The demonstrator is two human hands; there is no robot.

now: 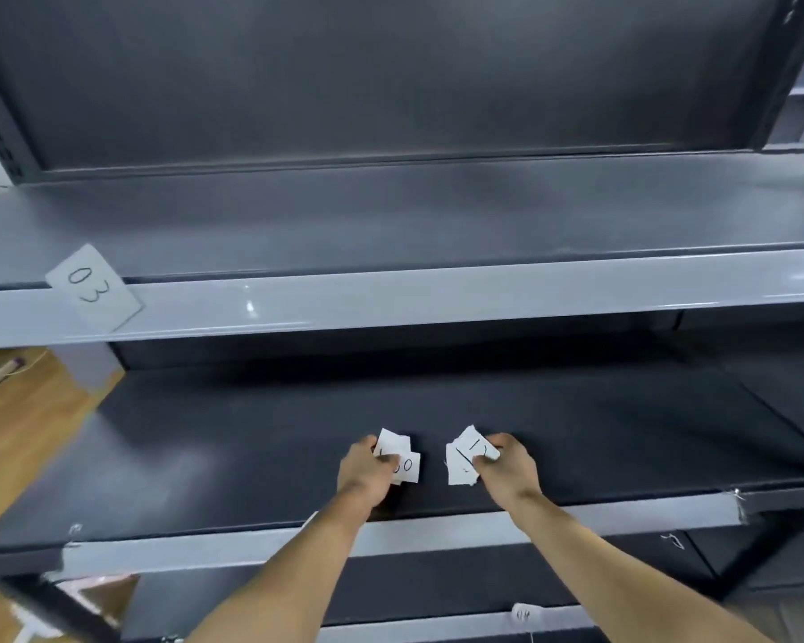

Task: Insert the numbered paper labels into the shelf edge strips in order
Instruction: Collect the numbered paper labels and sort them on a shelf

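**Sorting the numbered slips over the middle shelf**

Nearest the camera, the lowest strip (437,626) carries a small label (523,613) set in its channel; its digits are too small to read. Just above runs the middle strip (623,513), pale grey and bare on either side of the two forearms, which cross over it to reach the dark middle shelf deck (205,457).

There the person works with hands apart. The left hand (365,471) curls its fingers round a left sheaf (405,464) of white slips, fanned so that a pair of round digits shows on the outer one. The right hand (507,468) pinches a right sheaf (465,461) between thumb and fingers, the top slip face up and marked with what reads as 12. The sheaves lie near each other but do not touch.

Holding them low over the deck looks deliberate: a dropped slip would land on the shelf and not on the floor (29,410), and both faces are readable while the next number is sought. The split into two sheaves suggests sorting, though which is the pile and which the candidates cannot be told.

Farther back, the upper strip (437,294) bears label 03 (93,286) at its left end, tilted, its upper corner standing above the strip. Whether it is fully seated cannot be told. If the order runs on from there, the hands are likely hunting a higher number. Behind everything stands the dark back panel (391,76)
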